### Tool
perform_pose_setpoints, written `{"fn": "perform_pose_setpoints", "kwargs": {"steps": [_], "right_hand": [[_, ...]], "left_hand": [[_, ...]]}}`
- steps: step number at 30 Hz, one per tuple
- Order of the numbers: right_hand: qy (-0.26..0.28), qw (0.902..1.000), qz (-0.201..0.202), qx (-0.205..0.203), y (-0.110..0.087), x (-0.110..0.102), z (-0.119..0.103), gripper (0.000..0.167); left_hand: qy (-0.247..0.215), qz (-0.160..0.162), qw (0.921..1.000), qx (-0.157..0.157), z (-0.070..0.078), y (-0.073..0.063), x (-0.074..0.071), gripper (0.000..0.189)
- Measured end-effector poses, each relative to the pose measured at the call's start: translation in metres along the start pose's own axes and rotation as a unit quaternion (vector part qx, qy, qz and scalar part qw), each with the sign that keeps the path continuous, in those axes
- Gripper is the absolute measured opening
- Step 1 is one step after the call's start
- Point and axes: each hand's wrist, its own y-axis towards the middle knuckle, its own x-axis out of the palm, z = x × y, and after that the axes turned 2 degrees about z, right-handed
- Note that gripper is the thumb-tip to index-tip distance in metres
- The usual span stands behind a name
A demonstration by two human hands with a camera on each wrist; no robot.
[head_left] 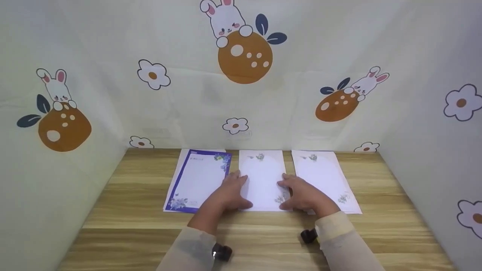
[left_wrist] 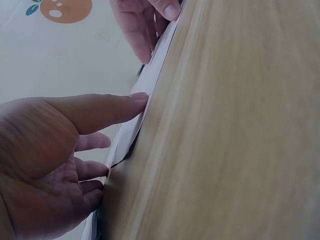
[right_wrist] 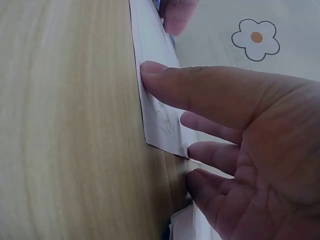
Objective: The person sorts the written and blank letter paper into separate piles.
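In the head view, a white sheet with a small floral print [head_left: 261, 177] lies flat between my two hands. My left hand [head_left: 231, 192] rests at its left side, thumb at the lower left corner and fingers along the edge. Along the right side is my right hand [head_left: 301, 194], thumb near the lower right corner. Both wrist views show the thumbs touching the sheet's near edge, with the fingers fairly straight beside it. To the left lies a purple-bordered sheet [head_left: 203, 177] over white paper; to the right, another floral-print sheet [head_left: 320, 173].
The papers sit in a row at the back of a wood-grain table [head_left: 128, 203]. A pale curtain [head_left: 180, 105] printed with rabbits, oranges and flowers rises behind the table and along both sides. Black wrist cameras show beside the sleeves [head_left: 196, 250].
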Motion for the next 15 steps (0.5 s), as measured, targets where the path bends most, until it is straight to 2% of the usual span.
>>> {"fn": "perform_pose_setpoints", "kwargs": {"steps": [5,9,15], "right_hand": [[-0.002,1.0,0.002,-0.007,-0.0004,0.0003,0.0,0.076],[-0.003,0.9999,0.01,-0.011,0.0005,0.0007,0.0007,0.072],[0.005,0.9984,0.056,-0.012,0.0037,0.0033,0.001,0.063]], "left_hand": [[0.021,0.002,0.9997,0.014,0.0016,0.0006,-0.0014,0.092],[0.029,0.006,0.9995,0.009,0.003,0.002,-0.0009,0.085],[0.052,0.029,0.9982,0.007,0.0058,0.0049,0.002,0.074]]}}
